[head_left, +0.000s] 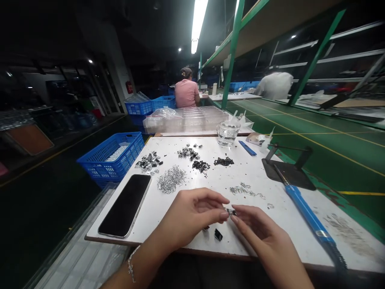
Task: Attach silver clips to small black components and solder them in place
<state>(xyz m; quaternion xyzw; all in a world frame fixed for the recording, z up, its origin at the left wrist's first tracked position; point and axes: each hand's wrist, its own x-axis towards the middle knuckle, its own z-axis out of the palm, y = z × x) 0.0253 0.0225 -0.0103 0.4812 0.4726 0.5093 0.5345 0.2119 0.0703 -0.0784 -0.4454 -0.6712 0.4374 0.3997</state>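
A small silver-and-black part (231,212) sits between the fingertips of both hands, just above the front of the white table (144,216). My left hand (195,212) pinches it from the left with thumb and fingers. From the right, my right hand (261,233) grips it between thumb and forefinger. The part's exact kind is too small to make out. Below the hands lies a loose black piece (218,235). Beyond them are a heap of thin silver metal pieces (171,179), a sparser scatter of metal pieces (245,190) and small black pieces (201,166).
A blue soldering iron (309,216) rests on a dark metal stand (285,172) at right. A phone (126,206) lies at left, beside a blue basket (116,156). At the back stand a glass cup (228,132) and a blue strip (247,148). A co-worker (186,92) sits beyond.
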